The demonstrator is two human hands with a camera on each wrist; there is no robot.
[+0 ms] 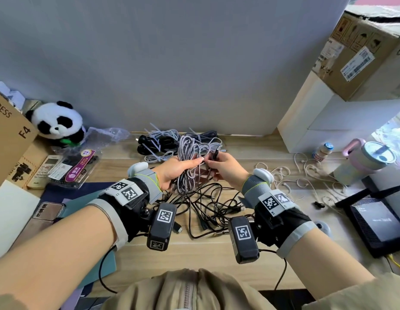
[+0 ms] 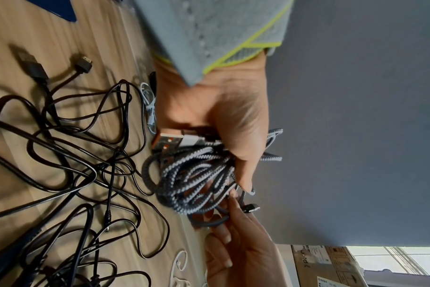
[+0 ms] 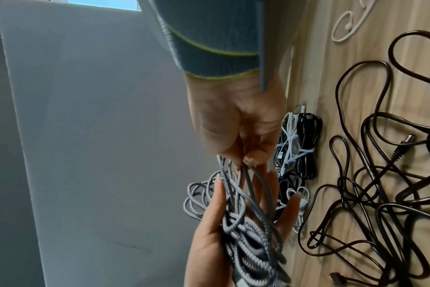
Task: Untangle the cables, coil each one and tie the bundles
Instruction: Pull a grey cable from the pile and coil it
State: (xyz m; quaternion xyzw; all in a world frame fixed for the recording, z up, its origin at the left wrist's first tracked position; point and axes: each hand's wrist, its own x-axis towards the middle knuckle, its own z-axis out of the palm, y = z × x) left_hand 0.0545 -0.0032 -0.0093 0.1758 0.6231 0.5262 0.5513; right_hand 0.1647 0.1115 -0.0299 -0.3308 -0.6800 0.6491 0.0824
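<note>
1. The left hand grips a loose coil of braided cable, striped grey and white, above the middle of the wooden surface. The thumb lies over the loops and the fingers pass behind them, which keeps the turns stacked so they do not spring apart.
2. In the left wrist view an orange-tongued USB plug sits against the heel of that palm. Probably it was tucked there as the fixed starting end of the coil.
3. The right hand pinches the cable's free tail between thumb and fingertips, just right of the coil. A small dark connector sticks up from the pinch. Holding the very end lets this hand guide the last stretch around the bundle.
4. My judgement: coiling of this cable is nearly done, and tying it comes next.
5. At the far edge of the surface, by the grey wall, lie finished bundles, each cinched with pale zip ties. They were likely set there to stay clear of the work.
6. Beneath the hands, nearer the person, a tangle of black cables is still spread loose. A thin white cord sprawls to the right.
7. A plush panda sits far left.
</note>
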